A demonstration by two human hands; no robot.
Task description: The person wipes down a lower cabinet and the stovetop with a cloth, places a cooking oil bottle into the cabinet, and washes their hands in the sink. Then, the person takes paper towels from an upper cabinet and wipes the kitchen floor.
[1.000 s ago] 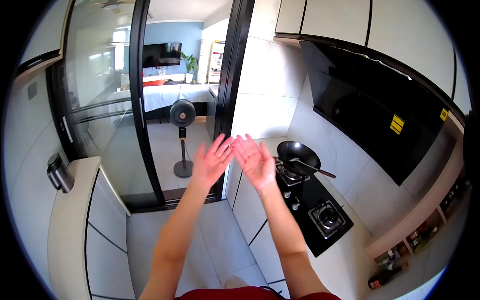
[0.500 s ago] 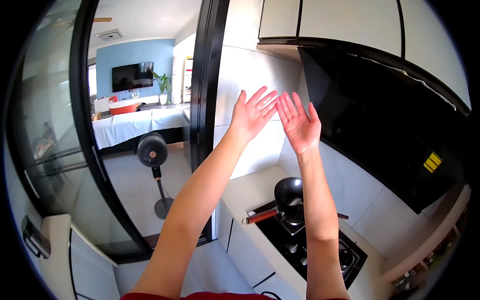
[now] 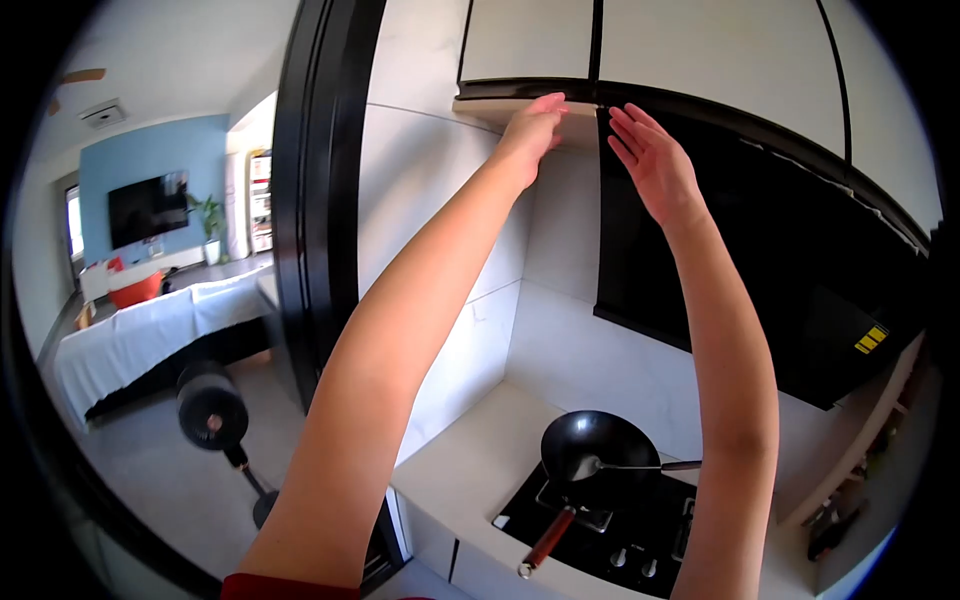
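Note:
My left hand [image 3: 533, 138] is raised at the lower edge of the upper cabinets [image 3: 525, 42], its fingers partly overlapping one another and nothing seen in it. To its right, my right hand [image 3: 655, 163] is up in front of the black range hood [image 3: 740, 250], empty, with its fingers a little apart. The two hands do not touch. Well below them, a black wok [image 3: 603, 435] with a wooden handle rests on the gas stove [image 3: 590, 540], and a metal spatula [image 3: 590, 466] lies in it.
A black door frame [image 3: 330, 200] stands to the left. Beyond it are a standing fan [image 3: 212, 418], a white-covered piece of furniture [image 3: 160, 335] and a wall television [image 3: 149, 209]. A shelf with bottles [image 3: 850, 480] is at the right edge.
Both hands have risen to the cabinet's lower edge and moved apart, with the palms turned more toward each other. The view has swung right and up, so the fan and doorway sit further left.

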